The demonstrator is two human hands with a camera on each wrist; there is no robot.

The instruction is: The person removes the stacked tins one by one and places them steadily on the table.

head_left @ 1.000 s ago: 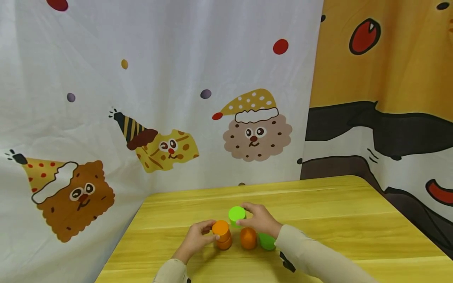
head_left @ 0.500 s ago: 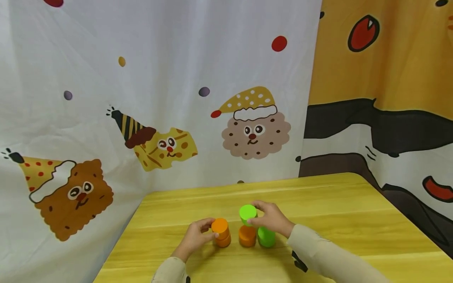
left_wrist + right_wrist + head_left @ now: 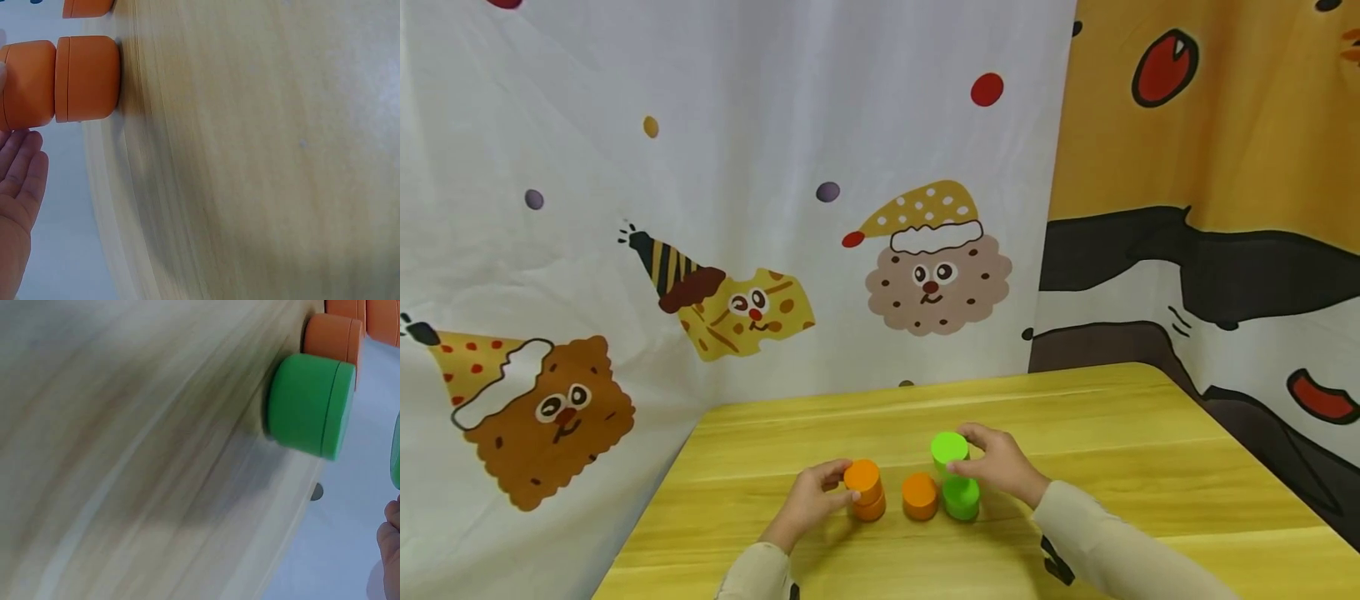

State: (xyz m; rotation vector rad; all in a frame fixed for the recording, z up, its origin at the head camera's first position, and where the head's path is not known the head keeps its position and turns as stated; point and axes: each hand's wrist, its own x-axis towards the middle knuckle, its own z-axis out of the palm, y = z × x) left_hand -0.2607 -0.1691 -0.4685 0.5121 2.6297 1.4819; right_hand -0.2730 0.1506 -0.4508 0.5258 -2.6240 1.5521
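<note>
Here's my left hand (image 3: 811,500), thumb and fingers curled round the upper orange cylinder (image 3: 862,477), and that one sits squarely on the lower orange cylinder (image 3: 870,509), the pair making an upright stack on the wooden table (image 3: 1075,433). A firm enough hold, thumb on one side, fingers on the other!

Over to my right hand (image 3: 1000,463), and it's a pinch: thumb and fingertips have the bright green cylinder (image 3: 950,448) up off the table, flat top facing upward. Below it stands the other green cylinder (image 3: 962,502), and the right wrist view shows a clear gap between the two, no contact there. Between the orange stack and that standing green one, a single orange cylinder (image 3: 920,497) stands upright, untouched, just beside the green.

Pale long sleeves (image 3: 1127,542) run down both my arms, and behind the table hangs a white cloth (image 3: 760,108) printed with a cheese and two biscuits, all smiling under party hats.
</note>
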